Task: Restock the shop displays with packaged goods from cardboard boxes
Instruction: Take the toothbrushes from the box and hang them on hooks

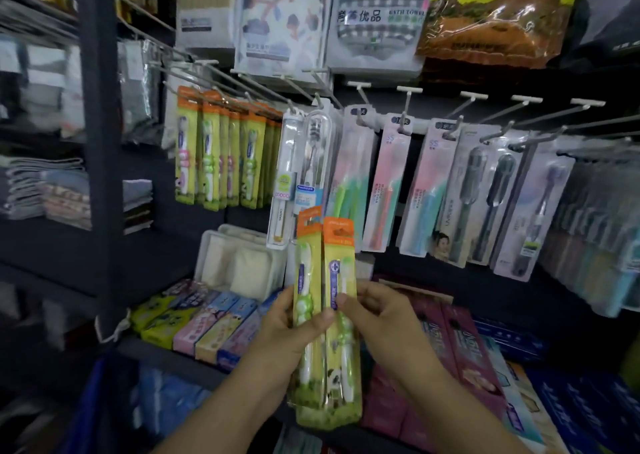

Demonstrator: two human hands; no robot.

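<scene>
Two green-and-orange children's toothbrush packs [325,322] stand upright in front of me, held in both hands. My left hand [287,329] grips the left pack, thumb across its front. My right hand [377,318] pinches the right pack at its edge. Matching packs [221,162] hang on hooks at the upper left of the display. No cardboard box is in view.
Rows of adult toothbrush packs [433,190] hang on metal hooks [408,107] to the right. Toothpaste boxes [207,325] line the shelf below. Bagged towels [377,20] hang above. A dark shelf post [100,142] stands at left with folded cloths [45,190] beside it.
</scene>
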